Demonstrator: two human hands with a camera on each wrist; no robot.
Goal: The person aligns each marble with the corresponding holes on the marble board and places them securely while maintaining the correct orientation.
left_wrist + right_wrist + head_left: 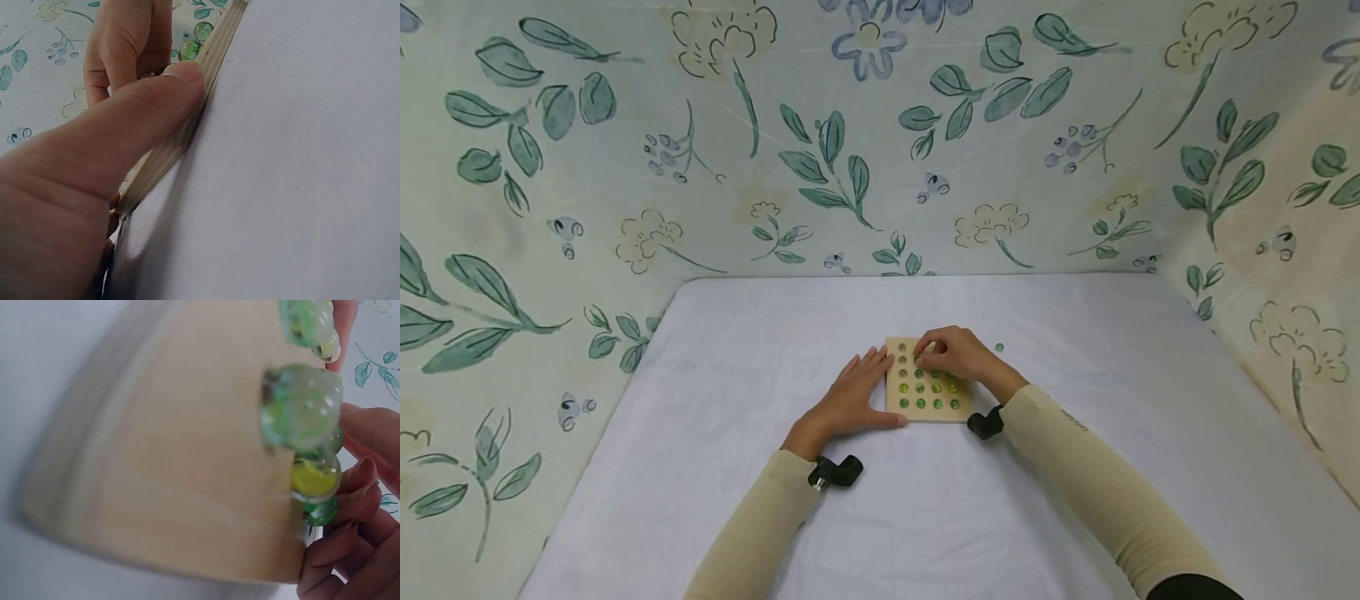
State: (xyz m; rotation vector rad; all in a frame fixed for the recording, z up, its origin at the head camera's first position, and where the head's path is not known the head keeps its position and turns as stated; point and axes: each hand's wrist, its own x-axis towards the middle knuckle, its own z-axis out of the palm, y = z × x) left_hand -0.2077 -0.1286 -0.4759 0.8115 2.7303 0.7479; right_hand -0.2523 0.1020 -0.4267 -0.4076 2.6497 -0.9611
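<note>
A square wooden board [931, 418] lies on the white-covered table, with rows of green and yellow glass marbles [921, 388] set in its near part. Darker round spots line its left column. My left hand [853, 396] rests along the board's left side, fingers straight and spread, with the thumb [181, 78] against its near edge. Over the upper part of the board, my right hand [955, 352] has thumb and fingers pinched around a marble, mostly hidden by the fingertips. In the right wrist view, curled fingers [362, 494] appear beyond several marbles [303, 406].
One loose green marble [999, 347] lies on the white cloth [1075, 333] right of the board. A floral curtain [865, 167] stands behind the table and along both sides. Black wrist cameras [987, 422] sit close to the cloth.
</note>
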